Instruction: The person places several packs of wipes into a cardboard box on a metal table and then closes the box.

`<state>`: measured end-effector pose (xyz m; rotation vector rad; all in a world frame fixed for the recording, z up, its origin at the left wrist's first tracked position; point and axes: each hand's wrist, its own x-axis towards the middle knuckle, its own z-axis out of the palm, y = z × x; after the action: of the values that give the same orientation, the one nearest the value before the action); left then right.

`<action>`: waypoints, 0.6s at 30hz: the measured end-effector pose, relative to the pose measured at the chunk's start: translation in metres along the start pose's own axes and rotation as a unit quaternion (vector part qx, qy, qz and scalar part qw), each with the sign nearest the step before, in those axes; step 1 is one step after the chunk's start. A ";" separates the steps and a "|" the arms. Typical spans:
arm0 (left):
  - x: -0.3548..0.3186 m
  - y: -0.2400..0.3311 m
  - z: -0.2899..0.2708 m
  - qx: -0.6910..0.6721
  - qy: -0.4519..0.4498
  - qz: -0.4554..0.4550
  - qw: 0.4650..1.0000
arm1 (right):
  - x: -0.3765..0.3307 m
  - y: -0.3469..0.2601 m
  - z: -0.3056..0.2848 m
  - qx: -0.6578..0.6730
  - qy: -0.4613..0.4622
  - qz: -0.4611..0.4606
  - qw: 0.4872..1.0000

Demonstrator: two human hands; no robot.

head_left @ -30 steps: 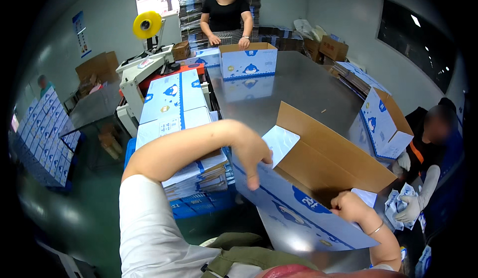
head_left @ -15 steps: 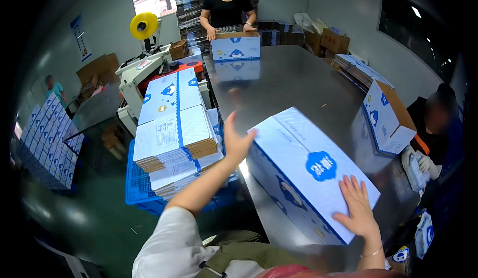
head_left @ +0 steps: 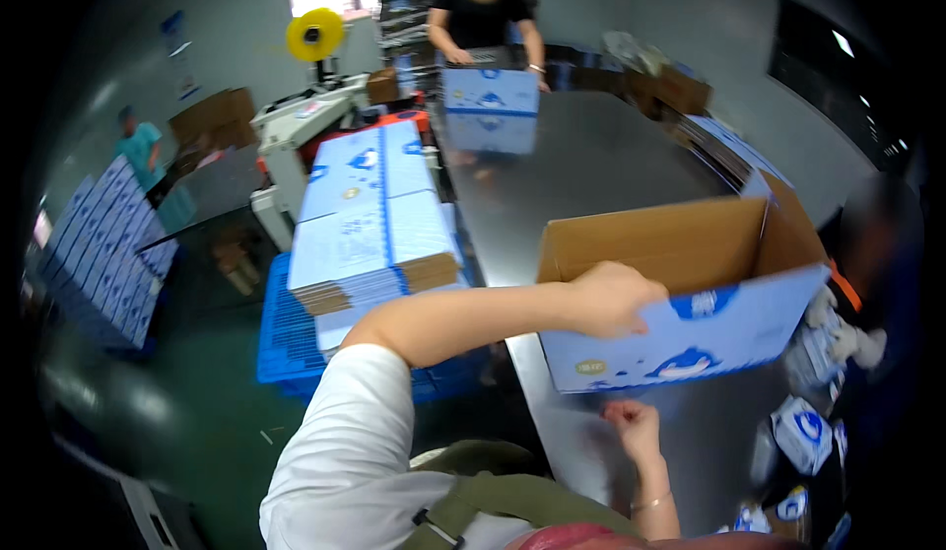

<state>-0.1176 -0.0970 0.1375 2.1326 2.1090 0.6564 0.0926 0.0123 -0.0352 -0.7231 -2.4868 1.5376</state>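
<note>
Two pale walls and a green floor surround a long, reflective metal table; at its near end is an open-topped blue-and-white carton. The left hand is closed on the carton's near rim; the right hand, just below, looks half curled, its grip unclear.

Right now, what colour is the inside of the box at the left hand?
The box's inside: brown, best seen in the head view.
</note>
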 end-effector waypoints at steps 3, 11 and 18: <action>-0.012 -0.006 0.033 0.064 -0.088 0.037 0.993 | -0.005 -0.091 -0.023 -0.191 0.212 -0.449 0.847; -0.017 -0.076 -0.020 0.340 0.173 -0.031 0.924 | 0.049 -0.120 -0.083 -0.441 -0.007 -0.212 0.872; -0.010 -0.175 0.001 0.113 -0.061 -0.353 0.927 | 0.040 0.000 -0.014 -0.391 0.161 -0.338 0.841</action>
<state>-0.2810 -0.0968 0.0740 1.2555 2.7146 0.1961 0.0623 0.0419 -0.0340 -0.0822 -2.6002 0.1253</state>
